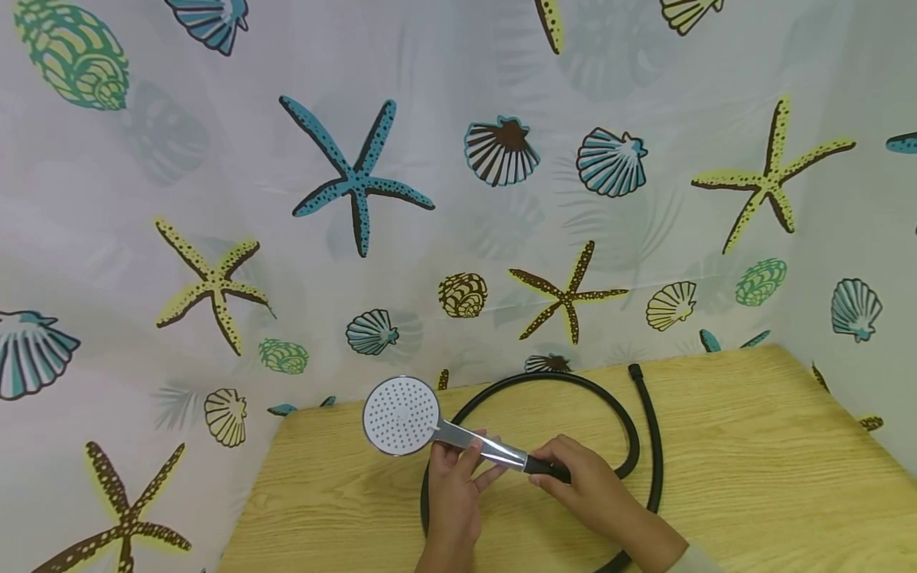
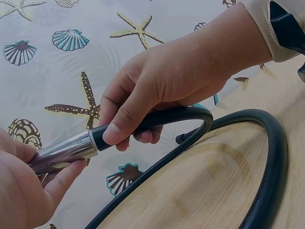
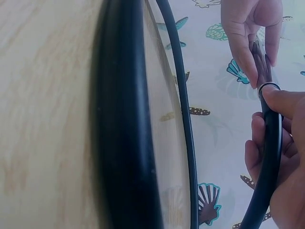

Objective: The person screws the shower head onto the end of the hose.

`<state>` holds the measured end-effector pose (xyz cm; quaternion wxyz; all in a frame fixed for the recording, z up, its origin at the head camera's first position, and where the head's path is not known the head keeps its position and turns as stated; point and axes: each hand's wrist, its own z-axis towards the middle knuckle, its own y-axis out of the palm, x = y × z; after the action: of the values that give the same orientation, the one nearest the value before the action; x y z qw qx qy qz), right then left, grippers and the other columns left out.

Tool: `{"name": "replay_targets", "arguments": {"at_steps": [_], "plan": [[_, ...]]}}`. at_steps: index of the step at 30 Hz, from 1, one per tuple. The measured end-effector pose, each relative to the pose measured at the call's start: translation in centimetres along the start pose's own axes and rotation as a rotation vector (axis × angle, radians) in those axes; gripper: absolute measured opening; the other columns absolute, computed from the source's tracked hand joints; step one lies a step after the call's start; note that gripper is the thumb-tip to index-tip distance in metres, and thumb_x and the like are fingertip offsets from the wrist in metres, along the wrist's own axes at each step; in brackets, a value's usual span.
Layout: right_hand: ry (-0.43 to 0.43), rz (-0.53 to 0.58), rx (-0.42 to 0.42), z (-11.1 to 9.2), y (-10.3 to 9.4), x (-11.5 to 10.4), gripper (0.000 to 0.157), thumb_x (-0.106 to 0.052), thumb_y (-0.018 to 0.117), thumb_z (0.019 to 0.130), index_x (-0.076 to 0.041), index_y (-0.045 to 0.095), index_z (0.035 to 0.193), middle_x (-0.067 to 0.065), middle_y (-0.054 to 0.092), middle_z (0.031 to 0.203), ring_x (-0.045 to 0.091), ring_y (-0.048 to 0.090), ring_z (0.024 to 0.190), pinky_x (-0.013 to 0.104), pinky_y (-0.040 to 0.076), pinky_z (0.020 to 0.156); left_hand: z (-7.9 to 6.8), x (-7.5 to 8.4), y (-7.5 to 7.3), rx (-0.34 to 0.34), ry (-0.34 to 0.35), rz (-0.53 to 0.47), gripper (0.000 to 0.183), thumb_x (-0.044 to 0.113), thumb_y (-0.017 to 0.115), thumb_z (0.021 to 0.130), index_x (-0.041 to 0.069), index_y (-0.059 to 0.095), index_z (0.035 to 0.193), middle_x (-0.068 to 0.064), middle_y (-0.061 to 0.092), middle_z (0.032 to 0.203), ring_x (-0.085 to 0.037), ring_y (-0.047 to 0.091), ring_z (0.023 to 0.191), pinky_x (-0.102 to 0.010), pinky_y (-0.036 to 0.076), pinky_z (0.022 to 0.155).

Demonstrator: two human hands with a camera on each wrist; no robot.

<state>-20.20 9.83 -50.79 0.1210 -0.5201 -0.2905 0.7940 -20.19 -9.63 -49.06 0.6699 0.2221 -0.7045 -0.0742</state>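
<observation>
A chrome shower head (image 1: 401, 415) with a round white spray face is held above the table, its face toward the head camera. My left hand (image 1: 455, 495) grips its shiny handle (image 1: 505, 454), the thumb and fingers wrapped about it. At the handle's lower end, my right hand (image 1: 589, 487) pinches the black end of the shower hose (image 2: 164, 117) between thumb and fingers. Hose end and chrome handle meet there; in the left wrist view the black part sits right against the metal rim. Whether a thread is engaged is hidden.
The black hose loops over the wooden table (image 1: 731, 446), and its free end (image 1: 634, 371) lies near the back edge. Behind and at the sides hangs a white curtain (image 1: 430, 318) printed with starfish and shells.
</observation>
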Motion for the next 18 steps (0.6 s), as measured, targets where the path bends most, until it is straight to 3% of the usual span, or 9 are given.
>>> {"name": "replay_targets", "arguments": {"at_steps": [18], "plan": [[-0.015,-0.016,0.002,-0.02,-0.06,0.05,0.019,-0.034,0.066,0.090,-0.030,0.063,0.109,-0.021,0.058,0.098,-0.002,0.056,0.083,0.017,0.055,0.074,-0.12,0.07,0.02,-0.004,-0.001,0.001,0.045,0.008,0.055,0.097,0.010,0.037,0.137,-0.024,0.052,0.128,-0.031,0.067,0.107,-0.047,0.061,0.085]]}}
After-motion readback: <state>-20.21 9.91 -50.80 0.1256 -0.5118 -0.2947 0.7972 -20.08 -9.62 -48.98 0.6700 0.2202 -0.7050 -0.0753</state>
